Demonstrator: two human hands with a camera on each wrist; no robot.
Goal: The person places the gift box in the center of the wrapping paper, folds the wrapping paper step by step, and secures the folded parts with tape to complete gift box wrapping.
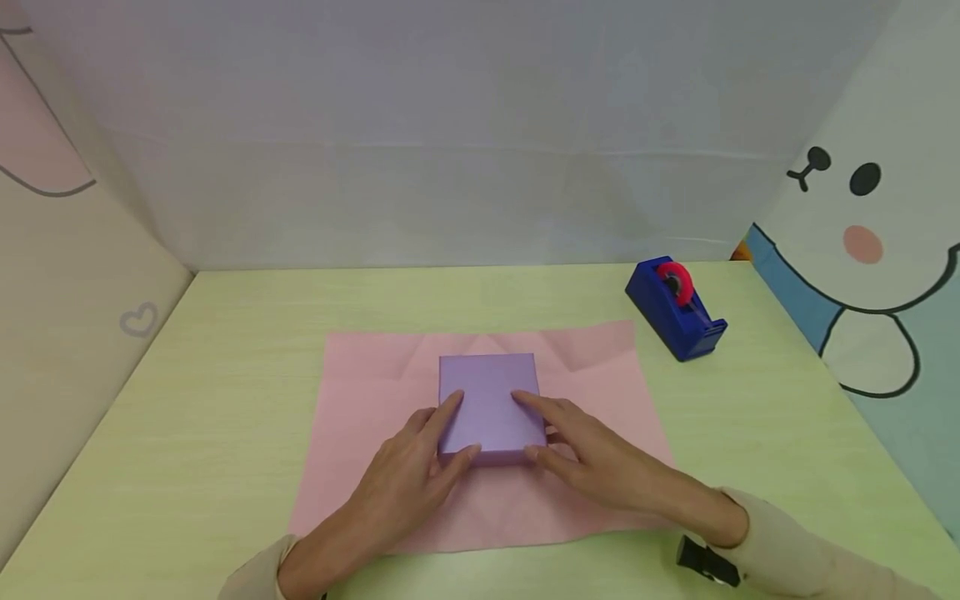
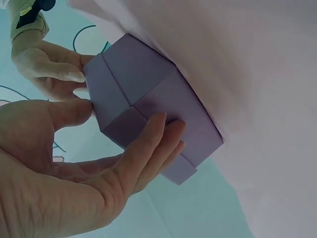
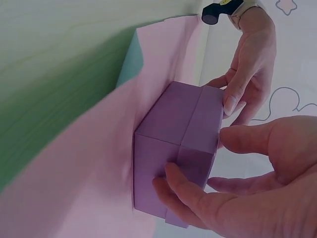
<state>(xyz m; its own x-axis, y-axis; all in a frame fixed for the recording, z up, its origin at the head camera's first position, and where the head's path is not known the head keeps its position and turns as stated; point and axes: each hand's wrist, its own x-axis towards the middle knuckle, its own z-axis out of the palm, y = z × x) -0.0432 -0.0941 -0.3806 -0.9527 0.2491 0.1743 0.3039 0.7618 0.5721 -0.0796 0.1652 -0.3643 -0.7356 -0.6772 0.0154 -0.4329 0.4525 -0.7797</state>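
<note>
A lidded purple box [image 1: 491, 408] sits near the middle of a creased sheet of pink paper [image 1: 367, 371]. My left hand [image 1: 405, 467] grips the box's left side, index finger on the lid and thumb at the near edge. From the right, my right hand [image 1: 600, 458] holds it the same way. In the left wrist view, left fingertips [image 2: 157, 121] lie against the side wall of the box [image 2: 153, 67]. The right wrist view has the right fingertips [image 3: 172, 171] against the opposite wall, below the lid's edge.
A blue tape dispenser [image 1: 671, 321] with a red-cored roll stands at the back right of the pale wooden table [image 1: 225, 375]. White cloth walls [image 1: 480, 167] enclose the back and sides, and cartoon figures are printed on the right one.
</note>
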